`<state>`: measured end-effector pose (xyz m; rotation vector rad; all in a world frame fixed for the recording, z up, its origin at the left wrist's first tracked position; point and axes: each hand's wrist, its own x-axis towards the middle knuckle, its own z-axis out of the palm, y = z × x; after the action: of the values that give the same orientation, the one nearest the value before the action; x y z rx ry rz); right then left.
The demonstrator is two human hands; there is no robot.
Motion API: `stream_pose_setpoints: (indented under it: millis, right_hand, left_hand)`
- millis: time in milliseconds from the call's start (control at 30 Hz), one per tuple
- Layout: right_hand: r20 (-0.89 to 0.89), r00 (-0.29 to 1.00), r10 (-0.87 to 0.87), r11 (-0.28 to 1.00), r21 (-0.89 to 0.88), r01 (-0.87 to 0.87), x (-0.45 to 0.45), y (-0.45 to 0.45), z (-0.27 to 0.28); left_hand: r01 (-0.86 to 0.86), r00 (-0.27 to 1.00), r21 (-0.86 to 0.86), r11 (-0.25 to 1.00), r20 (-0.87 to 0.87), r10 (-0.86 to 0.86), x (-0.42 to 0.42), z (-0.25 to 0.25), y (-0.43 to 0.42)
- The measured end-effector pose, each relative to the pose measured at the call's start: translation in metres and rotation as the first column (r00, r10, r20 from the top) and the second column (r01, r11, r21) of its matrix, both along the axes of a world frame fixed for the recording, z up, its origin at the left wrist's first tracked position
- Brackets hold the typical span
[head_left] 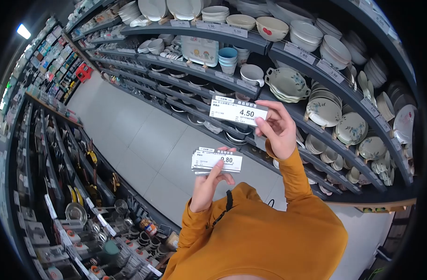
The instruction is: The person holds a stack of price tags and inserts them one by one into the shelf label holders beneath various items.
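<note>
My right hand [280, 128] pinches a single price tag [232, 111] by its right end, thumb in front and fingers behind. The tag is printed 4.50 and is raised in front of the shelves. Lower and to the left, my left hand [211, 179] grips a stack of price tags [209, 161], with the thumb across the front one. That front tag reads 9.80; how many lie behind it I cannot tell. Both hands are apart from the shelves.
Shelves of bowls [304, 35], plates [351, 127] and cups [228, 58] curve along the right, with price labels [300, 52] on their edges. Racks of kitchen utensils [76, 212] stand on the left. Grey tiled floor [150, 140] runs between them. A red stool [84, 72] sits at the far end.
</note>
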<state>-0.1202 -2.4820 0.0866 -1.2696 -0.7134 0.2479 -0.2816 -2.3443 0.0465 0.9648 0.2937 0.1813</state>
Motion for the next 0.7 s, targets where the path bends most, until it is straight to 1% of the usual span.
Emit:
stream_pose_setpoints:
  millis: [67, 100, 300, 400, 433, 533, 700]
  right_hand:
    - [-0.023, 0.999, -0.032, 0.999, 0.003, 0.032, 0.002, 0.018, 0.003]
    - [0.013, 0.999, -0.051, 0.998, -0.019, 0.052, 0.004, 0.026, 0.001]
    - [0.062, 0.969, -0.239, 0.968, -0.059, 0.243, -0.009, 0.074, 0.003]
    - [0.044, 0.942, -0.331, 0.938, -0.092, 0.334, -0.021, 0.098, 0.006]
    - [0.037, 0.934, -0.354, 0.931, -0.079, 0.356, -0.027, 0.109, 0.007]
    - [0.07, 0.917, -0.392, 0.915, -0.078, 0.397, -0.039, 0.14, 0.008]
    - [0.11, 0.897, -0.428, 0.895, -0.089, 0.437, -0.052, 0.193, 0.009]
  left_hand:
    - [0.046, 0.999, 0.005, 0.999, -0.002, -0.046, 0.01, 0.0, 0.024]
    - [0.073, 0.997, 0.011, 0.997, -0.002, -0.073, 0.014, 0.001, 0.036]
    - [0.259, 0.966, 0.018, 0.966, 0.006, -0.259, 0.029, 0.003, 0.113]
    - [0.339, 0.941, 0.022, 0.941, 0.018, -0.339, 0.032, 0.006, 0.155]
    - [0.361, 0.932, 0.019, 0.933, 0.016, -0.361, 0.028, 0.004, 0.171]
    - [0.398, 0.917, 0.009, 0.917, 0.03, -0.398, 0.025, 0.003, 0.208]
    - [0.409, 0.912, -0.02, 0.912, 0.025, -0.408, 0.014, 0.007, 0.259]
